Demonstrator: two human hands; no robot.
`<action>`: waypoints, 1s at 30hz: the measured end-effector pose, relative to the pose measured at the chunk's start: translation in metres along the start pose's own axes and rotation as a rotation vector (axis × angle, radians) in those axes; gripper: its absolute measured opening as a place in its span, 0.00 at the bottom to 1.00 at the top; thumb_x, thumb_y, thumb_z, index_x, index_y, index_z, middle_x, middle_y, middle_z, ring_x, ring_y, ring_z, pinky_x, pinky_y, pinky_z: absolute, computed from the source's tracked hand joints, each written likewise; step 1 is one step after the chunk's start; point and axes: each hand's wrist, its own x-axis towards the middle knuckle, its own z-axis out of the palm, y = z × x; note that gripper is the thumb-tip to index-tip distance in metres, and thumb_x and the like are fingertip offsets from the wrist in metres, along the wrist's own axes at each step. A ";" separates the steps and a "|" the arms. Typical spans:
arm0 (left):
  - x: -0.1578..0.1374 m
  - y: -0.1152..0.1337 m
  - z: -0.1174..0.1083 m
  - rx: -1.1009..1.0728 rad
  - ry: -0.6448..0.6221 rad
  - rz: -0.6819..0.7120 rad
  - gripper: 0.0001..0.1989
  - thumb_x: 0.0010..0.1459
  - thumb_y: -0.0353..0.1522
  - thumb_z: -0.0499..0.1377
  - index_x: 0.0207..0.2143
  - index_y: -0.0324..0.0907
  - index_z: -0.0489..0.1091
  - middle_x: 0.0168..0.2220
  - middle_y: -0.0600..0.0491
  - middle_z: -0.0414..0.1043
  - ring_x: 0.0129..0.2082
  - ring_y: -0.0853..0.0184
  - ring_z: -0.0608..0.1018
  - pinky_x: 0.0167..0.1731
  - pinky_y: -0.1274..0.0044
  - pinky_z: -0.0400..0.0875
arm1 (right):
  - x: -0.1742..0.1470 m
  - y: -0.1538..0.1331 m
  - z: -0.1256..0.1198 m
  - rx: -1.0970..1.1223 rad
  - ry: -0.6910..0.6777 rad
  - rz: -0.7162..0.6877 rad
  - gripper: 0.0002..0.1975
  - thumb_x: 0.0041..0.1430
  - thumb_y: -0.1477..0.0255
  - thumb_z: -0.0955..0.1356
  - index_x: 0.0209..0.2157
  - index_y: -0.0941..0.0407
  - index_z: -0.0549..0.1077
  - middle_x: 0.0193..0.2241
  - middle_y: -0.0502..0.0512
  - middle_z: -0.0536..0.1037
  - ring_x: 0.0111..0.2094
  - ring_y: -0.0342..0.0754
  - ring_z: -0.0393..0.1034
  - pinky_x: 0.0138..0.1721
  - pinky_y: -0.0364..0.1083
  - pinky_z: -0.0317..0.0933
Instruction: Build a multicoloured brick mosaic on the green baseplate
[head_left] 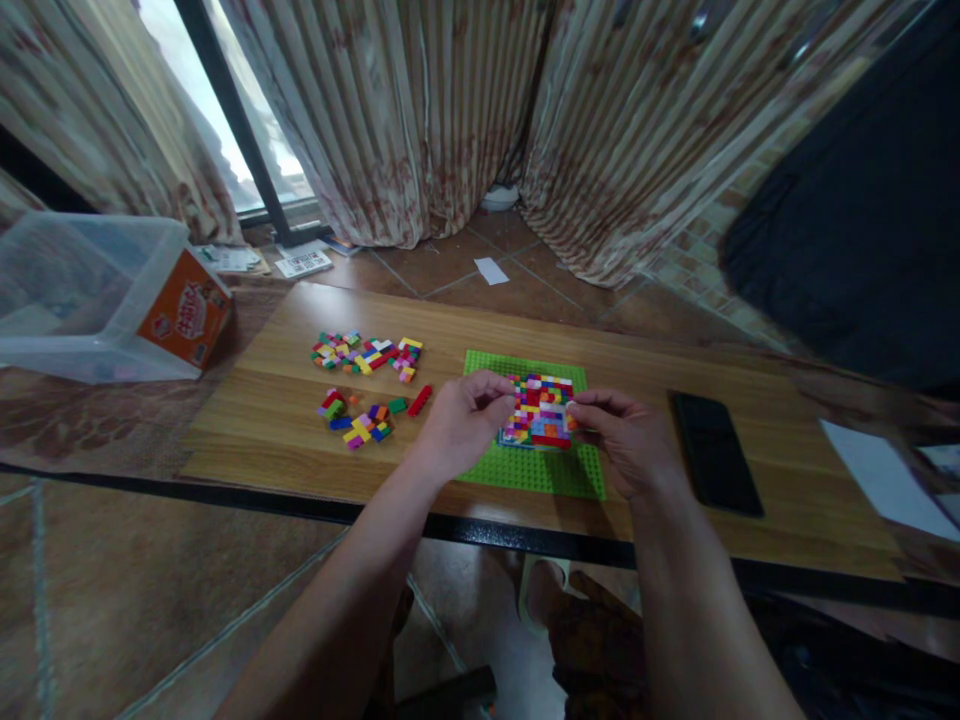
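A block of many-coloured building bricks (534, 412) lies over a green studded baseplate (529, 478). At the block's left edge is my left hand (474, 412), thumb and forefinger closed in a pinch; whatever is between them is hidden. My right hand (616, 430) is closed at the opposite edge, its fingertips against a small white and orange bit. I cannot tell whether that bit is a loose brick or part of the block. Left of the baseplate lie a red brick (420, 401), a green brick (397, 405) and a loose group of coloured bricks (361, 428).
Another brick pile (367, 354) lies farther back on the wooden table (247, 420). A black phone (716, 452) rests to the right, with white paper (889, 480) beyond it. On the far left stands a clear plastic bin (90, 300) with an orange label. Curtains hang behind.
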 end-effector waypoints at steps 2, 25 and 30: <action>0.000 0.001 0.000 0.001 0.006 0.001 0.05 0.53 0.31 0.61 0.33 0.39 0.73 0.26 0.55 0.73 0.25 0.73 0.70 0.25 0.80 0.63 | 0.000 0.000 0.000 0.016 0.005 0.015 0.13 0.33 0.69 0.78 0.24 0.56 0.77 0.22 0.50 0.77 0.21 0.41 0.68 0.21 0.40 0.63; -0.014 0.025 0.017 0.024 -0.528 -0.108 0.19 0.59 0.31 0.56 0.53 0.41 0.68 0.24 0.58 0.70 0.24 0.72 0.73 0.28 0.79 0.69 | 0.000 0.000 0.000 0.053 0.004 0.004 0.13 0.30 0.71 0.79 0.24 0.56 0.78 0.20 0.47 0.77 0.20 0.39 0.67 0.22 0.39 0.62; -0.018 0.024 0.036 -0.102 -0.580 -0.190 0.28 0.58 0.30 0.56 0.61 0.38 0.58 0.24 0.58 0.71 0.25 0.71 0.75 0.29 0.79 0.68 | -0.001 -0.001 0.000 0.045 0.004 -0.022 0.12 0.32 0.70 0.78 0.24 0.56 0.77 0.19 0.47 0.75 0.20 0.39 0.66 0.22 0.40 0.61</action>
